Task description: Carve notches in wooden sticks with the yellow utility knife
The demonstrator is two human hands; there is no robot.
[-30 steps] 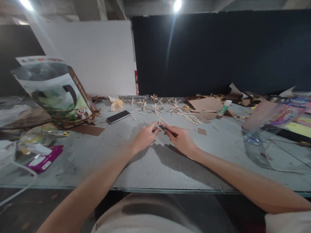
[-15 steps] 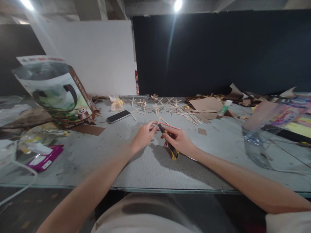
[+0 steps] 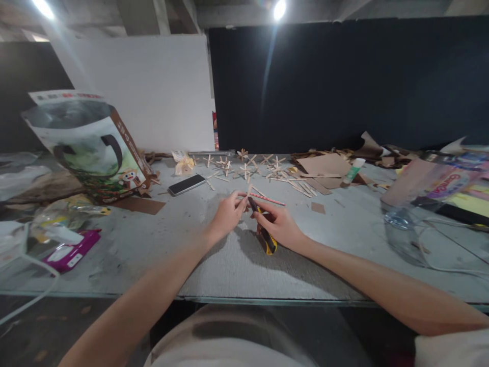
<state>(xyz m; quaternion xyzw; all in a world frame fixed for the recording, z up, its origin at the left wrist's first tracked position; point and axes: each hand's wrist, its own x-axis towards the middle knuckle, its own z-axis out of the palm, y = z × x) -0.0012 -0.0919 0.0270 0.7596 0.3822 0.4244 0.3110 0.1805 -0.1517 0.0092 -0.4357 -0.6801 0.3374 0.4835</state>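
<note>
L hand (image 3: 226,215), ctr of frame, fingers pinched on thin wood strip (image 3: 249,190); R hand (image 3: 281,224), just right of ctr, wrapped round yellow/blk utility knife (image 3: 269,243), tip by strip, contact unclear. Red/wht stick (image 3: 272,199) just above R hand. Grey table (image 3: 217,275) gives room below, down to front edge (image 3: 305,303), lower frame; phone (image 3: 187,184) upper L of hands, crossed sticks (image 3: 245,171) upper ctr

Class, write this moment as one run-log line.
Left hand: pinches wooden stick | Right hand: grips black-and-yellow utility knife, front end near stick | Tabletop beyond: crossed wooden sticks, smartphone at their left
</note>
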